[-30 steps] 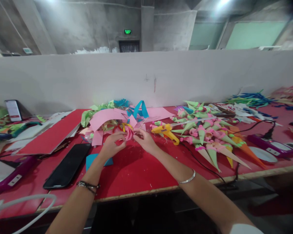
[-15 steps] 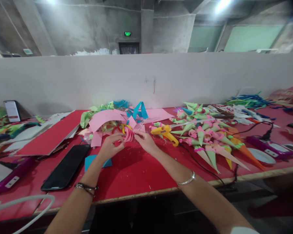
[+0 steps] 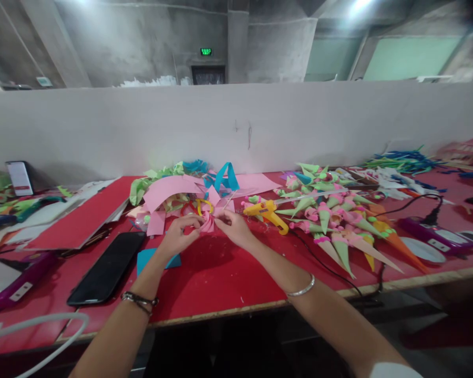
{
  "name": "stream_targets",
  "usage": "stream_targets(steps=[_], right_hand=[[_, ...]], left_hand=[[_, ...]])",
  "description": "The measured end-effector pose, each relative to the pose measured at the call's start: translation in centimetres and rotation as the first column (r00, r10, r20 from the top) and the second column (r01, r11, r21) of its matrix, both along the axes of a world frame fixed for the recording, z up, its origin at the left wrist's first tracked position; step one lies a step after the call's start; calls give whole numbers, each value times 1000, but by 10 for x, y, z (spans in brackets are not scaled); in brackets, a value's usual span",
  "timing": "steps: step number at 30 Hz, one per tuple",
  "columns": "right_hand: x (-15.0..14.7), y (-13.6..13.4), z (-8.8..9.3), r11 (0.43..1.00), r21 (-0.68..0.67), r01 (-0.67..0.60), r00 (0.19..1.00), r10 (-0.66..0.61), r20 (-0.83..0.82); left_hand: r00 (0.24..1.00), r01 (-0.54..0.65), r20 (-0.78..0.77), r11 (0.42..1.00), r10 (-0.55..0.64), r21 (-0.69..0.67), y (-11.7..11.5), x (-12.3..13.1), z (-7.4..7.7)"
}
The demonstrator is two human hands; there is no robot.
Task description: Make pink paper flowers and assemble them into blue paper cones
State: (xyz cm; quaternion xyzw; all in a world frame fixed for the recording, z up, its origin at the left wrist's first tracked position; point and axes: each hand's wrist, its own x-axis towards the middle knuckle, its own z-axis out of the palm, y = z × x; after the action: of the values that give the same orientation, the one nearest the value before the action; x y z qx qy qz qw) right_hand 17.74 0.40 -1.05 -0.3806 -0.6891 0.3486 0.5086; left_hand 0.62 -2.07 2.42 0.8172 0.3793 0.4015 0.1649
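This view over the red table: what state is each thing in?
Left hand, pinching the pink paper piece
Right hand, fingertips at its other side
Pink paper piece, folded into pleats
Black phone, flat, screen dark
Propped phone, leaning, screen lit
Yellow glue gun, lying unheld
Paper cones, heaped
Right power strip, black plug in
Exit sign, lit green

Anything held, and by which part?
Folded pink paper, by its opposite sides: left hand at its left, right hand at its right. Exact contact unclear.

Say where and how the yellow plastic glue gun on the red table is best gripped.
Probably by its slanting yellow handle, right hand coming from the near side: the glue gun lies with that handle angled toward the near right, nozzle pointing left.
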Motion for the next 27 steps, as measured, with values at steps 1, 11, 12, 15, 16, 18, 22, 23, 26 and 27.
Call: stream_targets(steps=[1, 11, 12, 15, 16, 18, 22, 23, 26, 27], right_hand=[[-1, -1, 1, 1000, -15, -8, 1000, 8, -13], [-2, -4, 3, 994, -91, -62, 997, 57, -56], [-2, -4, 3, 992, -102, -76, 995, 70, -65], [-1, -6, 6, 979, -151, -136, 986, 120, -113], [-1, -7, 7, 973, -170, -156, 982, 134, -133], [-1, -8, 10, 956, -209, -208, 969, 172, -178], [-1, -10, 13, 911, -259, -321, 933, 256, -254], [-1, -10, 13, 909, -264, -324, 932, 259, -254], [0, -8, 10, 938, -259, -232, 967, 193, -166], [0, -8, 9, 951, -253, -177, 982, 153, -115]], left_hand=[[1000, -1, 0, 1000, 1, 9, 0, 0, 0], [999, -38, 31, 999, 38, 0, 0, 0, 1], [999, -37, 40, 999, 37, -5, 1, -1, 1], [997, -36, 67, 999, 37, -17, 3, -4, -2], [996, -38, 79, 999, 40, -21, 3, -4, -2], [993, -46, 105, 998, 49, -36, 4, -6, -3], [980, -51, 185, 995, 66, -86, 5, -7, -1], [976, -52, 206, 994, 71, -95, 5, -7, -1], [971, -54, 227, 994, 74, -95, 4, -6, 0], [974, -59, 215, 995, 76, -85, 4, -5, 0]])
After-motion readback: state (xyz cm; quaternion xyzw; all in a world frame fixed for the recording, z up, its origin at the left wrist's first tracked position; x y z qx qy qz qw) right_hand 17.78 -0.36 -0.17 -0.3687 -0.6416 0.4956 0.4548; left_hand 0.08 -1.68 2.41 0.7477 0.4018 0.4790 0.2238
